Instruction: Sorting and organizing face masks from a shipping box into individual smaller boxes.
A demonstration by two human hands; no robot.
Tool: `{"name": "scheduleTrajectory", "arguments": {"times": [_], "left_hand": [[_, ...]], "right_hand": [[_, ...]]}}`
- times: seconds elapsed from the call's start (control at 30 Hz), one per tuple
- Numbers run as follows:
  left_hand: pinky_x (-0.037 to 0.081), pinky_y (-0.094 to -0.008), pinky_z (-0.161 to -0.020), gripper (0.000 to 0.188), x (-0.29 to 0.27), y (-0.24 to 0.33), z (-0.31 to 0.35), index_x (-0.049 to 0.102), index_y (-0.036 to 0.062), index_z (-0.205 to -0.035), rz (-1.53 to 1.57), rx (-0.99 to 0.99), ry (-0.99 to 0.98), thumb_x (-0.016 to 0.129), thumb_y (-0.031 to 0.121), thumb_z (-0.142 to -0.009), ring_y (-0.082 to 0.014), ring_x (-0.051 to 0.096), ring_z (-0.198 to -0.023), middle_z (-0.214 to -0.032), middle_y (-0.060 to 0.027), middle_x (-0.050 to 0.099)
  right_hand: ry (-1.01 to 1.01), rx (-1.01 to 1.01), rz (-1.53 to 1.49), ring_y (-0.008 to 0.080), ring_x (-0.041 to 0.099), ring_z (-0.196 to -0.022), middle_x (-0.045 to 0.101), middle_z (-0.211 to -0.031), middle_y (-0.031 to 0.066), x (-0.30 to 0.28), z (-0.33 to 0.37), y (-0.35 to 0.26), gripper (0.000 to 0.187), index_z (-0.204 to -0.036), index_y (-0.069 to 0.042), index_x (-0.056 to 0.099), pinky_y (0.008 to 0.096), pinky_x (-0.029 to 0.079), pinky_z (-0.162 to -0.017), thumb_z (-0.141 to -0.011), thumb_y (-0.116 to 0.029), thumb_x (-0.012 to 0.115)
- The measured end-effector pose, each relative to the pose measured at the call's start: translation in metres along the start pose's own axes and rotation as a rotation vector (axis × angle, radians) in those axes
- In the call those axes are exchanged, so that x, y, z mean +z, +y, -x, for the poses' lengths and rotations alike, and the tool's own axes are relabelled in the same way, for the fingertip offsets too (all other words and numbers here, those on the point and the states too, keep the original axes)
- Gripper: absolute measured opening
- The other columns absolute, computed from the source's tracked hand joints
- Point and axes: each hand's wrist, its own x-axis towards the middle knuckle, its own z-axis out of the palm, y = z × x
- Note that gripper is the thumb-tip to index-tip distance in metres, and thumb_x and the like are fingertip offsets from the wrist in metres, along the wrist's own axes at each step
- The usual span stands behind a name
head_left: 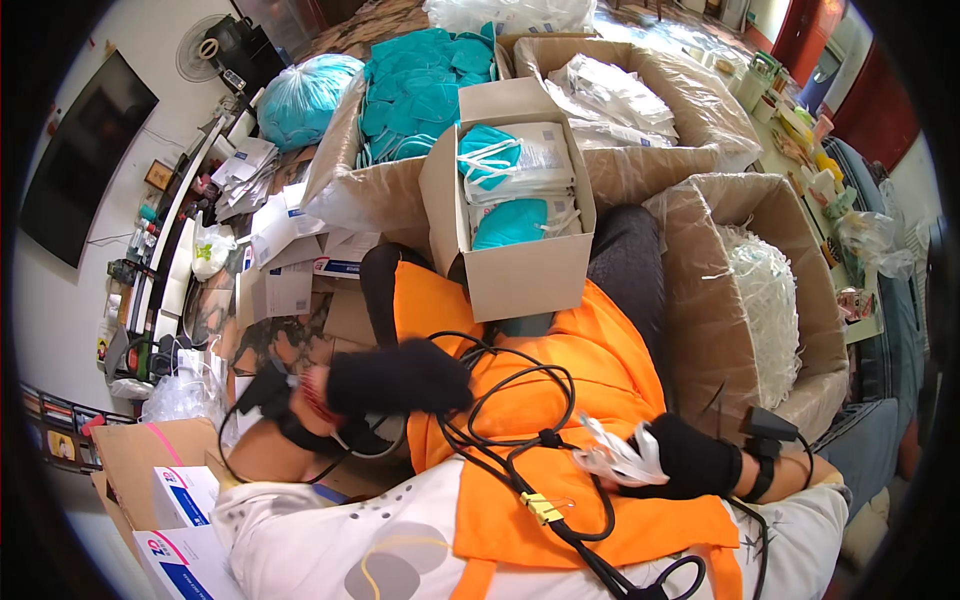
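Observation:
My right hand [692, 456], in a black glove, is closed on a loose bunch of white strips [622, 453] over the right side of my lap. In a black glove too, my left hand [400, 380] hovers above the left side of the orange apron [610, 340]. Motion blurs its fingers, so what they do is unclear. Between my knees stands an open cardboard box [525, 280]. Packed white sachets [540, 160] fill it, with a teal face mask [490, 155] on top and another teal mask [510, 224] nearer me.
A large carton of teal masks [425, 85] and a lined carton of white packs [615, 105] stand beyond the box. To my right, another lined carton [700, 290] holds shredded white strips [765, 310]. Black cables [520, 440] loop across my lap. Flat printed boxes [275, 290] lie left.

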Motion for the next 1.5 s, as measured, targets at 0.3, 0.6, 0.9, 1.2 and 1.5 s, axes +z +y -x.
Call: {"name": "scheduleTrajectory", "arguments": {"times": [0.3, 0.6, 0.9, 1.2, 1.5], "left_hand": [[0.048, -0.0254, -0.071, 0.018, -0.017, -0.037, -0.031, 0.062, 0.0045, -0.1, 0.406, 0.277, 0.297, 0.054, 0.021, -0.099, -0.0096, 0.058, -0.08, -0.089, -0.0008, 0.059], [0.037, -0.0186, -0.059, 0.026, 0.021, -0.015, -0.104, 0.06, 0.0059, -0.109, 0.771, 0.22, 0.322, 0.05, 0.028, -0.102, -0.0038, 0.045, -0.066, -0.081, 0.0026, 0.053], [0.045, -0.0216, -0.07, 0.017, 0.025, -0.028, -0.108, 0.061, 0.002, -0.109, 0.106, 0.272, 0.527, 0.051, 0.011, -0.097, -0.0093, 0.053, -0.074, -0.09, -0.0014, 0.057], [0.051, -0.0279, -0.076, 0.029, 0.042, -0.028, -0.132, 0.06, 0.0035, -0.117, -0.131, 0.21, 0.635, 0.066, 0.008, -0.09, -0.0138, 0.065, -0.089, -0.102, -0.0066, 0.065], [0.048, -0.0259, -0.077, 0.038, 0.041, -0.025, -0.133, 0.056, 0.0063, -0.128, 0.374, 0.327, 0.529, 0.064, 0.009, -0.091, -0.0099, 0.059, -0.084, -0.103, -0.0038, 0.065]], "right_hand": [[0.81, -0.185, -0.28, 0.0091, 0.055, -0.081, 0.055, -0.087, -0.0026, -0.072, -0.086, 0.009, 0.024, -0.112, -0.008, 0.056, 0.0236, 0.047, -0.069, -0.103, -0.029, 0.047], [0.688, -0.225, -0.552, 0.0121, 0.06, -0.073, 0.061, -0.083, 0.0025, -0.085, -0.121, 0.003, 0.035, -0.1, -0.007, 0.058, 0.0248, 0.047, -0.065, -0.1, -0.042, 0.051], [0.834, -0.218, -0.336, 0.0132, 0.064, -0.076, 0.063, -0.087, 0.0041, -0.08, -0.131, 0.023, 0.039, -0.112, -0.007, 0.056, 0.0261, 0.05, -0.059, -0.097, -0.042, 0.057], [0.742, 0.009, -0.615, 0.0138, 0.063, -0.069, 0.064, -0.082, 0.0036, -0.055, -0.135, -0.003, 0.044, -0.106, -0.006, 0.061, 0.025, 0.049, -0.056, -0.093, -0.049, 0.059], [0.718, 0.124, -0.695, 0.013, 0.062, -0.067, 0.065, -0.084, 0.0047, -0.053, -0.132, -0.005, 0.043, -0.109, -0.008, 0.062, 0.0238, 0.046, -0.054, -0.091, -0.047, 0.062]]}}
